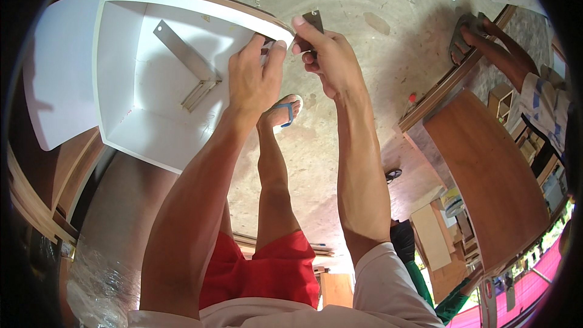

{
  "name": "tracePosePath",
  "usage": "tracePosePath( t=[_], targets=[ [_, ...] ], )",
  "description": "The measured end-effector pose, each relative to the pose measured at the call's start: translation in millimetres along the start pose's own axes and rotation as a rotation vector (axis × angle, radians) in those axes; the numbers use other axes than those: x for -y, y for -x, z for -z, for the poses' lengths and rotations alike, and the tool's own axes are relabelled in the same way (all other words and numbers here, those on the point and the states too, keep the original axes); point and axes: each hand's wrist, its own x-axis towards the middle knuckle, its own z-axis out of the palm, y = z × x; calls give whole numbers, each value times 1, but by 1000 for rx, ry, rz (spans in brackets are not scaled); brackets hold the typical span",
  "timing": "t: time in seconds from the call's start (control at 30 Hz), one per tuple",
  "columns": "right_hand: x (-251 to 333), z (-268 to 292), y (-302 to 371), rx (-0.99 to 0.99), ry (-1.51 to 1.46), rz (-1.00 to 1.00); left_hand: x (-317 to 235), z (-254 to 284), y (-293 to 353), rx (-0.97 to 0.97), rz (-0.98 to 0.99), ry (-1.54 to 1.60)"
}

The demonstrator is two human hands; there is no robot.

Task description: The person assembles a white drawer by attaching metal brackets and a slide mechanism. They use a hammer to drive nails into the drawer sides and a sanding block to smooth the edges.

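Observation:
A white open box-shaped cabinet [116, 67] lies at the left, its cavity facing up. My left hand [252, 79] is at its right rim, fingers and thumb closed together; a small dark thing shows between them, too hidden to name. Just right of that rim, my right hand [331, 61] pinches a small dark flat plate [314, 20] between thumb and fingers, with a light spot near its top end. Inside the cabinet rests a metal try square [185, 54], its blade holed at one end.
A white curved panel [57, 73] adjoins the cabinet's left side. Plastic wrap [103, 285] lies at lower left. My sandalled foot [288, 112] stands on the concrete floor [340, 146]. At right are a brown wooden panel [492, 176] and another person's legs [510, 61]; a green sleeve [449, 307] shows lower right.

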Motion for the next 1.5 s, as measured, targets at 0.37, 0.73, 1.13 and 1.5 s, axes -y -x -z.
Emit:
tracePosePath(
  t=[0.37, 0.73, 1.13, 1.5],
  targets=[
    [0, -5, 2, -33, -73, -17, 5, 1, 1, -44, 9, 24],
    [-17, -7, -5, -15, -521, -149, 11, 1, 5, -84, -52, 2],
    [-179, -32, 96, -473, -148, 43, 60, 146, -25, -381, -539, -435],
    [-369, -69, 317, -609, -65, -362, 78, 312, -168, -194, 126, -166]
  ],
)
